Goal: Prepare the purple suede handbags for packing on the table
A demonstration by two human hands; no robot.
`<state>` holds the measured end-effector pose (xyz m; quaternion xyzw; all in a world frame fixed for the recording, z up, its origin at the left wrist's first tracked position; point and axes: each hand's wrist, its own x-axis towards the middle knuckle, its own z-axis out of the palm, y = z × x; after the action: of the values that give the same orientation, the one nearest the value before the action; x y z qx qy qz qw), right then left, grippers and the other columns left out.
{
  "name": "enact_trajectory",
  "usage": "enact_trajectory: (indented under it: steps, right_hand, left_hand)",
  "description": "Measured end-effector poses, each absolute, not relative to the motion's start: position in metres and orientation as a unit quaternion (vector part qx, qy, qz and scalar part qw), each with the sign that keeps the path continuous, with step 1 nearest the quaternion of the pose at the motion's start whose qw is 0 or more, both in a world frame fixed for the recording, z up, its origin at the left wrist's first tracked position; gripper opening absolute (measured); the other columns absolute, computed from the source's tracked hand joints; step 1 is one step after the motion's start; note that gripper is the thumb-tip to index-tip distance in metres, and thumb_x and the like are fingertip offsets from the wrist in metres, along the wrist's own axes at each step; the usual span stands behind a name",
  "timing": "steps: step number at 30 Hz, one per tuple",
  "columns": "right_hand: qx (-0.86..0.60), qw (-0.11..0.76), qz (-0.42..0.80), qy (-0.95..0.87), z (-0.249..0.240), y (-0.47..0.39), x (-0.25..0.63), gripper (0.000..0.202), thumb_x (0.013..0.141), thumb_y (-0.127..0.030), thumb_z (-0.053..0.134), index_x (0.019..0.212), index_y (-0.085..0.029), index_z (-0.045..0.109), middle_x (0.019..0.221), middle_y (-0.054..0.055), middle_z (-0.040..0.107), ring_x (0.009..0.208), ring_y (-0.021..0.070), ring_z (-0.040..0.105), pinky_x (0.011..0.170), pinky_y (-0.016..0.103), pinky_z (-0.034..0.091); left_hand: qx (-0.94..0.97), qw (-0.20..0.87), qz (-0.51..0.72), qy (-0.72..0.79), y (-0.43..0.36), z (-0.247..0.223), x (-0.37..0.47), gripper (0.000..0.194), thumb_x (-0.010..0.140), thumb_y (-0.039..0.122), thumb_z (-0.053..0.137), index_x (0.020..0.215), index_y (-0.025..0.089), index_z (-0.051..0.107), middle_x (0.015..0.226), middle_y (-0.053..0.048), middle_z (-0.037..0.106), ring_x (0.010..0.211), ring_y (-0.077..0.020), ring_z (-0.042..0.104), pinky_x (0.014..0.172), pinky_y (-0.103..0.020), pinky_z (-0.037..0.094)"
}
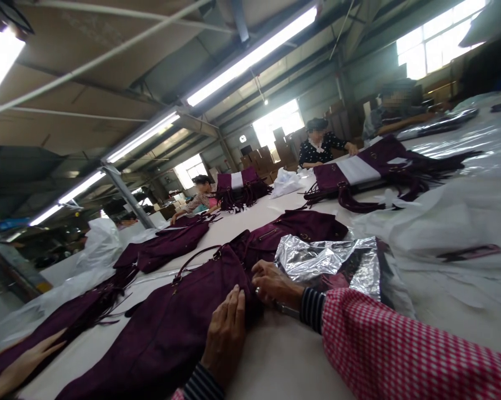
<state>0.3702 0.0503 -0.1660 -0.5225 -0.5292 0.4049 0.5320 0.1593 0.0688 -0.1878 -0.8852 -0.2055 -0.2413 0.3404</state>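
Observation:
A large purple bag [171,316] lies on the white table [284,355] in front of me, its thin handle toward the far side. My left hand [226,333] rests flat on the bag's near right part, fingers stretched out. At the bag's right edge is my right hand [273,283], its fingers bent and pressed together; what they hold, if anything, is hidden. Just beyond and right of that hand lies a shiny clear plastic wrapper [329,261]. Another purple bag [296,225] lies behind my bag and the wrapper.
At the lower left another person's hand [29,358] touches a purple bag [71,311]. More purple bags [175,241] lie farther along the table. A fringed bag with a white band [359,169] is at the right. Plastic sheets [450,216] cover the right side. People stand across the table.

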Motion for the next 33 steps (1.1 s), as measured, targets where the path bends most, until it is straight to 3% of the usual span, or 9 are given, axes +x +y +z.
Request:
enact_trajectory:
  steps: [4, 6, 9, 14, 17, 21, 27, 29, 33]
  right_hand:
    - [-0.507, 0.560, 0.309, -0.577, -0.159, 0.052, 0.380, 0.055, 0.066, 0.000, 0.051, 0.117, -0.020, 0.062, 0.118, 0.006, 0.068, 0.085, 0.0158, 0.065, 0.069, 0.024, 0.051]
    - [-0.498, 0.556, 0.272, -0.607, -0.156, 0.053, 0.383, 0.063, 0.063, 0.003, 0.051, 0.119, -0.023, 0.066, 0.115, 0.003, 0.070, 0.091, 0.0169, 0.064, 0.078, 0.027, 0.049]
    - [-0.489, 0.528, 0.247, -0.649, -0.156, 0.049, 0.381, 0.054, 0.065, 0.001, 0.052, 0.111, -0.021, 0.070, 0.100, 0.002, 0.072, 0.088, 0.0180, 0.063, 0.080, 0.028, 0.047]
    - [-0.481, 0.439, 0.218, -0.727, -0.160, 0.044, 0.369, 0.047, 0.065, -0.007, 0.063, 0.109, -0.020, 0.072, 0.105, 0.005, 0.069, 0.097, 0.0233, 0.060, 0.084, 0.032, 0.045]
    - [-0.471, 0.393, 0.266, -0.743, -0.158, 0.049, 0.369, 0.050, 0.061, -0.012, 0.069, 0.111, -0.019, 0.070, 0.098, 0.003, 0.068, 0.088, 0.0213, 0.059, 0.075, 0.029, 0.044]
    - [-0.405, 0.427, 0.392, -0.707, -0.155, 0.054, 0.373, 0.056, 0.056, -0.007, 0.067, 0.112, -0.016, 0.068, 0.091, 0.000, 0.066, 0.082, 0.0174, 0.058, 0.069, 0.025, 0.044]
    - [-0.361, 0.454, 0.424, -0.696, -0.149, 0.034, 0.376, 0.072, 0.059, -0.007, 0.067, 0.129, -0.021, 0.059, 0.099, -0.001, 0.064, 0.093, 0.0186, 0.057, 0.078, 0.028, 0.044]
    - [-0.353, 0.461, 0.454, -0.675, -0.149, 0.031, 0.375, 0.066, 0.064, -0.013, 0.070, 0.128, -0.024, 0.058, 0.097, -0.002, 0.062, 0.090, 0.0175, 0.057, 0.074, 0.027, 0.044]
    - [-0.405, 0.480, 0.437, -0.644, -0.156, 0.042, 0.364, 0.025, 0.079, -0.020, 0.061, 0.104, -0.021, 0.059, 0.074, -0.005, 0.054, 0.063, 0.0129, 0.049, 0.056, 0.024, 0.037]
  left_hand:
    - [-0.893, 0.199, -0.325, -0.239, 0.080, -0.191, 0.144, 0.053, 0.096, 0.017, 0.047, 0.149, 0.014, 0.040, 0.144, -0.016, 0.058, 0.128, -0.0269, 0.060, 0.100, -0.039, 0.056]
    - [-0.883, 0.125, -0.367, -0.265, 0.081, -0.188, 0.140, 0.050, 0.099, 0.023, 0.050, 0.148, 0.019, 0.041, 0.141, -0.012, 0.060, 0.126, -0.0236, 0.061, 0.103, -0.036, 0.055]
    - [-0.862, 0.055, -0.410, -0.293, 0.079, -0.185, 0.138, 0.048, 0.099, 0.030, 0.055, 0.146, 0.024, 0.044, 0.136, -0.008, 0.063, 0.122, -0.0218, 0.064, 0.104, -0.034, 0.054]
    - [-0.868, 0.052, -0.418, -0.263, 0.077, -0.186, 0.140, 0.045, 0.100, 0.026, 0.053, 0.144, 0.025, 0.047, 0.133, -0.007, 0.064, 0.121, -0.0204, 0.063, 0.105, -0.032, 0.053]
    - [-0.878, 0.070, -0.412, -0.235, 0.076, -0.186, 0.141, 0.041, 0.100, 0.019, 0.049, 0.140, 0.024, 0.052, 0.129, -0.007, 0.066, 0.120, -0.0186, 0.063, 0.104, -0.029, 0.052]
    - [-0.879, 0.081, -0.411, -0.228, 0.075, -0.183, 0.142, 0.039, 0.099, 0.016, 0.048, 0.137, 0.022, 0.055, 0.127, -0.008, 0.067, 0.119, -0.0193, 0.063, 0.103, -0.029, 0.052]
    - [-0.863, 0.071, -0.426, -0.261, 0.072, -0.184, 0.147, 0.044, 0.092, 0.017, 0.058, 0.135, 0.021, 0.053, 0.121, -0.009, 0.069, 0.111, -0.0224, 0.067, 0.096, -0.034, 0.057]
    - [-0.859, 0.066, -0.428, -0.274, 0.071, -0.185, 0.149, 0.048, 0.088, 0.014, 0.059, 0.135, 0.020, 0.052, 0.120, -0.009, 0.069, 0.110, -0.0234, 0.067, 0.094, -0.035, 0.058]
    - [-0.860, 0.077, -0.418, -0.283, 0.068, -0.187, 0.153, 0.063, 0.074, 0.006, 0.057, 0.136, 0.018, 0.050, 0.119, -0.010, 0.068, 0.110, -0.0254, 0.066, 0.095, -0.039, 0.058]
